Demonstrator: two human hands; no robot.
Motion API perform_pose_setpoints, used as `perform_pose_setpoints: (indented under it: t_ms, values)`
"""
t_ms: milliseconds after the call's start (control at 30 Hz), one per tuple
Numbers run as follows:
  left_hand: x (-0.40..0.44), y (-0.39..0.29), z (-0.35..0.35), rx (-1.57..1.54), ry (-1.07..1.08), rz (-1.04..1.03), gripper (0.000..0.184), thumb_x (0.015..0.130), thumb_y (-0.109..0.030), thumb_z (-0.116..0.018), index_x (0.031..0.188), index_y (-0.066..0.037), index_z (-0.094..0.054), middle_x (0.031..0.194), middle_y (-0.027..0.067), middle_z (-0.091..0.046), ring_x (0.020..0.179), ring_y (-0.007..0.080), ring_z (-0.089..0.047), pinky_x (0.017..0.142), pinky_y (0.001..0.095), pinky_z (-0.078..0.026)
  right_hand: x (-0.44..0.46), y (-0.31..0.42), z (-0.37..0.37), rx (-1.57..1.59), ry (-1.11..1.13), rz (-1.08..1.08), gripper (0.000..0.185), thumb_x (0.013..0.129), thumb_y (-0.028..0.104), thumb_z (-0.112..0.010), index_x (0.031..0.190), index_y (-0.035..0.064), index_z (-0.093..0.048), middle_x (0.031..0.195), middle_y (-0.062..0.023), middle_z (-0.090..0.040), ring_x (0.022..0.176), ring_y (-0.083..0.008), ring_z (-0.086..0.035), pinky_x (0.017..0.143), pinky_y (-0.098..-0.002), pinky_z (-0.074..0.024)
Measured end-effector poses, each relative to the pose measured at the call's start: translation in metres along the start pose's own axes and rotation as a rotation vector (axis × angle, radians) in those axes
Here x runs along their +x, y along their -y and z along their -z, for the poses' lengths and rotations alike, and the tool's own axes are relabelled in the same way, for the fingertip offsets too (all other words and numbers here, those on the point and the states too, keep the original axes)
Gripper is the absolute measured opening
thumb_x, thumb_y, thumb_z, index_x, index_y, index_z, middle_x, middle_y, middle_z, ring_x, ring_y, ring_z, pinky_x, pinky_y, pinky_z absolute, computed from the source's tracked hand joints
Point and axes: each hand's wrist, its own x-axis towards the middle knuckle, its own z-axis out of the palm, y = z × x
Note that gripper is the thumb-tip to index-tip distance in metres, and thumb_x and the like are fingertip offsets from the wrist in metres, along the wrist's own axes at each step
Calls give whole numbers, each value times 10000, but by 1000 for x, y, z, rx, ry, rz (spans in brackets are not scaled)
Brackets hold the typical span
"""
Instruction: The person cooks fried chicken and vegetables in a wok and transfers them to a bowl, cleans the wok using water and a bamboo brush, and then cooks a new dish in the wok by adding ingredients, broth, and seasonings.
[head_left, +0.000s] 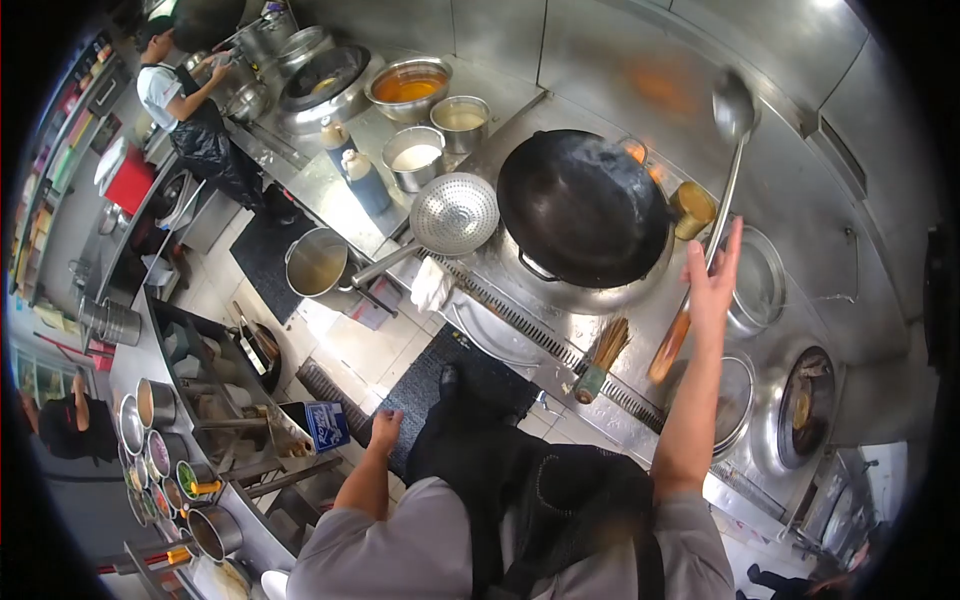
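My right hand (712, 290) is raised over the right of the stove, fingers stretched out and apart. A long ladle (738, 150) with a wooden handle runs between its thumb and fingers, but they are not wrapped round it. Whether the palm touches the ladle I cannot tell. Left of that hand sits a large black wok (585, 210), with smoke or steam at its upper right. Low by my left side hangs my left hand (385, 430), its fingers loosely curled with nothing visible in them. Near the wok's front lies a bamboo brush (605, 360).
A perforated strainer (455, 213) lies left of the wok, by a white cloth (432, 285). Beyond stand pots, a bowl of orange liquid (410, 88) and bottles (366, 182). Several ingredient containers line the left counter (262, 515). A co-worker (180, 110) stands at the far left.
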Motion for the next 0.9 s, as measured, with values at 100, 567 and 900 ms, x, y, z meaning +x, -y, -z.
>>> perform_pose_setpoints:
  t_ms: [100, 567, 900]
  values:
    - [45, -11, -11, 136, -16, -136, 580, 941, -452, -707, 1234, 49, -690, 1068, 228, -756, 1021, 310, -726, 935, 405, -554, -6, 11, 0, 15, 278, -150, 638, 1085, 201, -583, 1630, 41, -292, 719, 35, -517, 499, -50, -440, 431, -227, -381]
    - [161, -3, 79, -182, 156, 268, 344, 978, -338, -672, 954, 4, -702, 686, 74, -620, 507, 186, -556, 473, 358, -470, 3, -19, -374, 121, 607, -435, 533, 1064, 187, -574, 1558, 58, -423, 744, -9, -535, 487, -89, -503, 400, -285, -416]
    - [232, -51, 128, -401, 17, 274, 445, 994, -303, -658, 1297, 16, -586, 870, 48, -625, 745, 138, -623, 547, 274, -496, 69, -28, -591, -126, 835, -506, 280, 1019, 183, -580, 1230, -2, -577, 756, -45, -580, 533, -135, -563, 430, -323, -469]
